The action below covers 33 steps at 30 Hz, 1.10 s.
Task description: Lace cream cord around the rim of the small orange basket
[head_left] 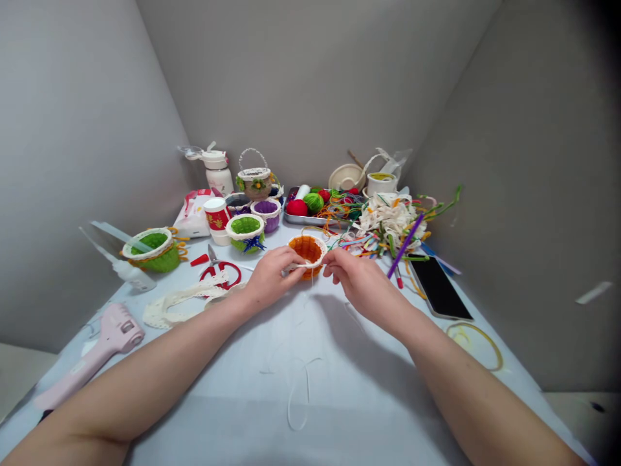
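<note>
Left hand (272,275) pinches orange basket (306,247) by near rim, seemingly to steady it; right hand (356,278), fingers bunched alongside, hold unclear; scissors (237,278) left, within reach.

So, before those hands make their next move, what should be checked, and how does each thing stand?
1. Left hand at the rim of the orange basket: ok.
2. Right hand gripping something: cannot tell; too small in view.
3. Red-handled scissors clear of both hands: ok, lying off to the left.
4. Pink glue gun cool: cannot tell.
5. Table free of loose strands: not ok; a white strand lies in the foreground.
</note>
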### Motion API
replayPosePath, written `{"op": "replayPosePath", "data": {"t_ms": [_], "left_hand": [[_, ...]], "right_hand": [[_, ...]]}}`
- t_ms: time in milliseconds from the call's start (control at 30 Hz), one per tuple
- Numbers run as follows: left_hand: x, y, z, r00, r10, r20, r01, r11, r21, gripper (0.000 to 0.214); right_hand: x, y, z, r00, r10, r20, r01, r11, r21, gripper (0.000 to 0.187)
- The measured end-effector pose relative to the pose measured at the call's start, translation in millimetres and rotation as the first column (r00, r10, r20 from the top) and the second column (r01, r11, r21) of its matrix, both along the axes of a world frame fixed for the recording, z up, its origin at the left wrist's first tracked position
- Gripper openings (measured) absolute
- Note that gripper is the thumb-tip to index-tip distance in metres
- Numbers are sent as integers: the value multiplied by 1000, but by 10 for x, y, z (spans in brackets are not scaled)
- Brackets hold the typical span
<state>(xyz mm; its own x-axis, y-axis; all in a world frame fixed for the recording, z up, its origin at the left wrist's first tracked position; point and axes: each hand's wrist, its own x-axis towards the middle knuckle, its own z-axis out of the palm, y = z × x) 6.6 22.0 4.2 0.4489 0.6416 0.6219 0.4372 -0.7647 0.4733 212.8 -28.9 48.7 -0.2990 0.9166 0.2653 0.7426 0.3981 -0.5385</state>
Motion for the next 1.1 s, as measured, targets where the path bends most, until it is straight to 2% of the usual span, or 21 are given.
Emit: {"op": "replayPosePath", "data": {"t_ms": [200, 433, 600, 800, 1100], "left_hand": [[-23, 11, 9, 998, -26, -59, 25, 1000, -13, 12], [-6, -4, 21, 999, -16, -30, 14, 999, -35, 9], [2, -4, 14, 1000, -4, -16, 3, 998, -56, 8], [-1, 0, 4, 1000, -1, 1, 1, 998, -56, 8], [9, -17, 18, 1000, 10, 5, -10, 998, -69, 9]], "right_hand": [[40, 72, -148, 998, 28, -61, -32, 997, -71, 21], [-60, 83, -228, 995, -33, -99, 43, 993, 108, 16], [-128, 50, -272, 985, -45, -169, 66, 990, 121, 12], [-142, 65, -336, 978, -94, -184, 130, 972, 197, 9], [-148, 81, -361, 985, -100, -137, 128, 969, 210, 12]]}}
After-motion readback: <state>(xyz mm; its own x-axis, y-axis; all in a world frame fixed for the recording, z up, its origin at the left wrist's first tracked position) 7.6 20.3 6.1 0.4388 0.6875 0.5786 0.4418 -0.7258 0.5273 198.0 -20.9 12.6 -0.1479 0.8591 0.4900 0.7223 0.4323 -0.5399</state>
